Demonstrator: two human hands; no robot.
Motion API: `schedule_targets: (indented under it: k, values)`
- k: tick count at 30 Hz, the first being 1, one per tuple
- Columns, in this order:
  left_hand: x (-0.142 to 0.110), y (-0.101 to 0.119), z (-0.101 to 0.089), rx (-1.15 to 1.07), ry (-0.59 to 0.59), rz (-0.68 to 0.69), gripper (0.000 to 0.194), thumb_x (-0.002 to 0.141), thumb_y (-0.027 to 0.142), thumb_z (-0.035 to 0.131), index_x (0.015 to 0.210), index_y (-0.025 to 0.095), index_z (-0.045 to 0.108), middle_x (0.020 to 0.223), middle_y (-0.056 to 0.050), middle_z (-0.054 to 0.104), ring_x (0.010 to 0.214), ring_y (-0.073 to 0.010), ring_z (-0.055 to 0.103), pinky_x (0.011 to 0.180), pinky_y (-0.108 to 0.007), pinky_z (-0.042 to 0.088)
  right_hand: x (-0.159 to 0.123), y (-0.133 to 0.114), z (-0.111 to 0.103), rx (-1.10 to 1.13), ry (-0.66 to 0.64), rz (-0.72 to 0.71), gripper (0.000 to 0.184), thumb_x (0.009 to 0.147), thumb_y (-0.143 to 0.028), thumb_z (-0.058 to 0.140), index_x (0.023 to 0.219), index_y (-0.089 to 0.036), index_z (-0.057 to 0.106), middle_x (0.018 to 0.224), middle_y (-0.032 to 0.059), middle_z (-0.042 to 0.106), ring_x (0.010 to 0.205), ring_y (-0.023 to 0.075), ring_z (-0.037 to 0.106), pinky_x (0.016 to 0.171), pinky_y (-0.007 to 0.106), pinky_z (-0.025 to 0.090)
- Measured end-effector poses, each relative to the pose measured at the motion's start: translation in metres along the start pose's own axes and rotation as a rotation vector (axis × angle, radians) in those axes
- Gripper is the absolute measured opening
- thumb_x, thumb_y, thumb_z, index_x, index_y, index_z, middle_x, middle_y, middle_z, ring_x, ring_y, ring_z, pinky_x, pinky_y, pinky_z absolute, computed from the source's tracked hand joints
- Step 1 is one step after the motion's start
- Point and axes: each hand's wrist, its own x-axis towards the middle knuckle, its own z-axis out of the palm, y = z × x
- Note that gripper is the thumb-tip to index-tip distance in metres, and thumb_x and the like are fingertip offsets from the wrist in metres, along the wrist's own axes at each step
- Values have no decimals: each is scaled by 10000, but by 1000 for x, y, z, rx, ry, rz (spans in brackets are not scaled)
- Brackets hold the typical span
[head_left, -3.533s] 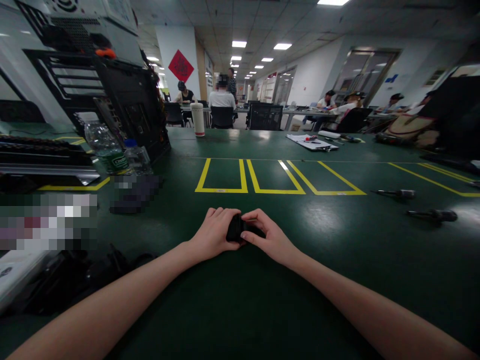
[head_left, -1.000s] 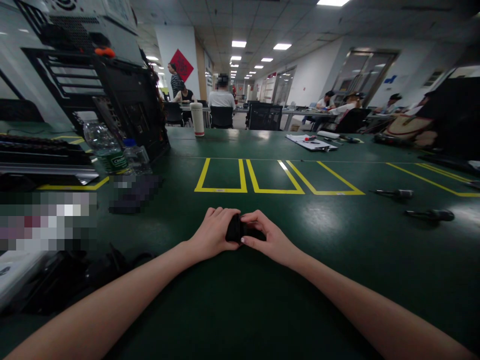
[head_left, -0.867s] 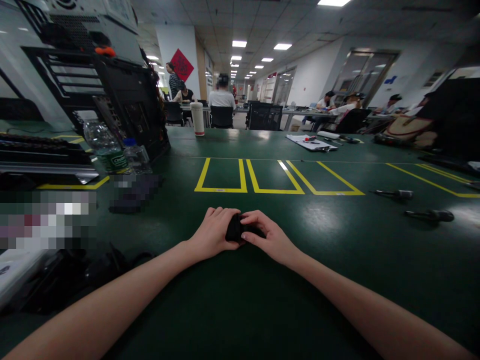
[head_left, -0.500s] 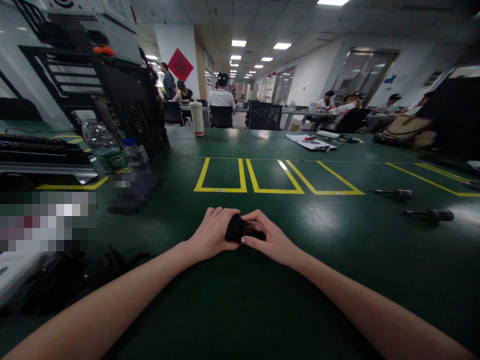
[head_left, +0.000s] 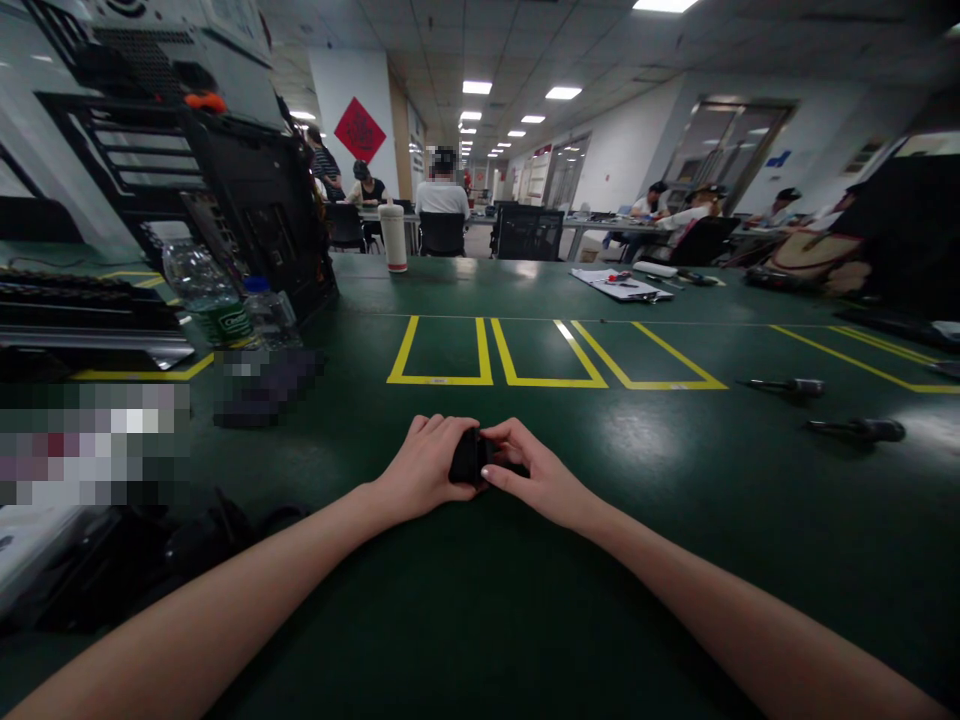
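Note:
A small black block-like object (head_left: 466, 458) stands on the green table (head_left: 480, 600), in the middle of the view. Its exact kind I cannot make out. My left hand (head_left: 424, 465) wraps round its left side, fingers over the far side and thumb along the near side. From the right, my right hand (head_left: 536, 475) pinches a dark piece at the object's right end between thumb and forefinger. My fingers hide much of it. Beyond both hands lie yellow tape outlines (head_left: 441, 380) on the table.
Two screwdrivers (head_left: 859, 430) lie at the right. A clipboard (head_left: 621, 285) and a white cup (head_left: 393, 238) are farther back. On the left are plastic bottles (head_left: 202, 285), a black computer case (head_left: 262, 210) and black gear (head_left: 210, 535). People sit at tables beyond.
My left hand stays put round the black object. My right thumb and fingers shift slightly back and forth at its right end. In the background a person in stripes has walked left.

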Motion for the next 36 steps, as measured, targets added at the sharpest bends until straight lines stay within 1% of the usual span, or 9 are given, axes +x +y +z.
schedule_targets:
  k: [3, 7, 13, 18, 22, 26, 30, 32, 36]
  values:
    - [0, 1, -2, 3, -5, 3, 563, 647, 353, 632, 1115, 182, 371, 1035, -64, 519, 899, -227, 482, 769, -361, 327, -1, 0, -1, -76, 31, -55, 299, 742, -195, 544, 1013, -229, 421, 1056, 23, 460, 968, 164, 501, 833, 357, 439]
    - [1, 1, 0, 0, 4, -2, 549, 656, 376, 620, 1110, 188, 376, 1035, -65, 519, 895, -231, 484, 761, -362, 327, 1, 1, -2, -167, 104, -109, 211, 738, -187, 545, 934, -219, 475, 1015, 17, 472, 997, 171, 476, 882, 374, 396]
    - [0, 1, -1, 8, -1, -3, 552, 662, 377, 614, 1121, 191, 370, 1042, -68, 519, 900, -236, 482, 759, -368, 328, 2, 1, 0, -70, 76, -28, 378, 735, -206, 560, 1077, -229, 399, 1082, 29, 483, 1023, 160, 485, 913, 371, 386]
    - [0, -2, 1, 18, 10, -1, 593, 634, 354, 641, 1128, 184, 361, 1030, -66, 523, 903, -235, 481, 770, -368, 325, -1, 1, -1, -71, 33, 0, 354, 714, -204, 585, 1028, -223, 423, 1044, 20, 498, 1002, 169, 506, 897, 387, 402]
    - [1, -3, 4, 4, 19, 5, 585, 633, 367, 641, 1120, 191, 367, 1030, -55, 524, 912, -231, 482, 772, -364, 324, 0, 6, -2, -69, 66, -25, 377, 710, -162, 574, 1048, -220, 418, 1087, 29, 468, 1043, 172, 480, 927, 390, 378]
    - [2, 0, -1, -20, -1, -14, 553, 657, 391, 618, 1113, 199, 373, 1033, -56, 526, 909, -233, 490, 767, -368, 331, 2, 9, -2, -27, 122, 29, 424, 703, -163, 582, 1079, -207, 393, 1094, 46, 474, 1025, 170, 493, 914, 391, 392]
    - [2, 2, -5, -37, -35, -15, 539, 675, 400, 605, 1113, 193, 370, 1038, -66, 521, 914, -231, 492, 777, -370, 336, 4, 4, -3, 28, 58, 91, 336, 713, -217, 583, 1017, -192, 444, 1050, 41, 515, 979, 167, 526, 865, 382, 434]
    - [2, 1, -4, -40, -31, -16, 543, 668, 406, 613, 1105, 193, 372, 1032, -63, 522, 905, -227, 494, 776, -366, 338, 7, 2, -3, -4, 72, 68, 285, 703, -234, 594, 961, -184, 483, 1009, 31, 536, 959, 166, 534, 867, 390, 426]
    - [2, -3, 1, -22, -9, 5, 574, 648, 414, 632, 1106, 192, 368, 1027, -55, 521, 897, -219, 489, 770, -353, 336, 15, 4, -4, -20, 66, 62, 330, 631, -253, 659, 909, -175, 500, 944, 19, 558, 905, 165, 554, 840, 392, 433]
